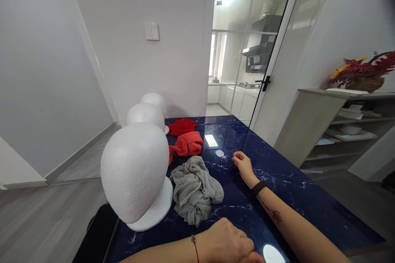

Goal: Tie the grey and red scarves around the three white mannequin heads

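My left hand [226, 242] rests on the dark blue marble table [277, 185] at the near edge, fingers curled into a loose fist with nothing in it. My right hand [243, 164] lies further out on the table, fingers bent inward and holding nothing, a black band on the wrist. A crumpled grey scarf [196, 189] lies just left of both hands, touching neither. A large white foam mannequin head [135, 172] stands beside the scarf at the table's left edge.
Two more white foam heads [146, 115] stand behind the first. An orange-red scarf [188, 144] and a red scarf [182, 126] lie beyond the grey one. A glass door [262, 49] and a shelf unit with red flowers [364, 72] are on the right.
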### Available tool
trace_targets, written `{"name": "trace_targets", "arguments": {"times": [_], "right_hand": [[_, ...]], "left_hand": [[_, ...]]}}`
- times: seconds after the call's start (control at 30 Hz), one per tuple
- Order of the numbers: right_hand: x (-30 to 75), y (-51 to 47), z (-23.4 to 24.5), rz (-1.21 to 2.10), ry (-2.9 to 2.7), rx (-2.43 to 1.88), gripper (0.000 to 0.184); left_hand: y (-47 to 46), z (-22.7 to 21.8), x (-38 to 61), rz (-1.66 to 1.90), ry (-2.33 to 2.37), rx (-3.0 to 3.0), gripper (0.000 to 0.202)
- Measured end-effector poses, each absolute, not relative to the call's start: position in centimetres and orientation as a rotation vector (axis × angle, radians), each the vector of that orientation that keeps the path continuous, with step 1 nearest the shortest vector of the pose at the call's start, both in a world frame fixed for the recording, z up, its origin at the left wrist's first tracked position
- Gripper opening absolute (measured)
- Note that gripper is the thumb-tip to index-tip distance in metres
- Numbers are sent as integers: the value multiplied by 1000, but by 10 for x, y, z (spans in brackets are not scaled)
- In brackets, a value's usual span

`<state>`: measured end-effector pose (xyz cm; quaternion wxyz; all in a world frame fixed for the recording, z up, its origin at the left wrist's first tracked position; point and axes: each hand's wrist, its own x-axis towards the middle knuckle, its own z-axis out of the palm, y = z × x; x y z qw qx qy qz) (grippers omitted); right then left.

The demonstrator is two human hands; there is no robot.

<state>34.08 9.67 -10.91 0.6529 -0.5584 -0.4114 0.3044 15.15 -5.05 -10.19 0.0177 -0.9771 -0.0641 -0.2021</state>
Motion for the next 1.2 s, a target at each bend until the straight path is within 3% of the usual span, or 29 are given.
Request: {"name": "trace_targets", "arguments": {"times": [0.23, 0.8, 1.2], "right_hand": [[340, 96, -107, 681, -942, -1275, 17], [341, 97, -109, 697, -928, -1255, 17], [341, 98, -110, 701, -925, -1258, 17]], "left_hand": [[-46, -88, 148, -764, -71, -2995, 19], [-44, -79, 143, -608, -3, -2942, 30], [-44, -90, 142, -626, 35, -3000, 24]]}}
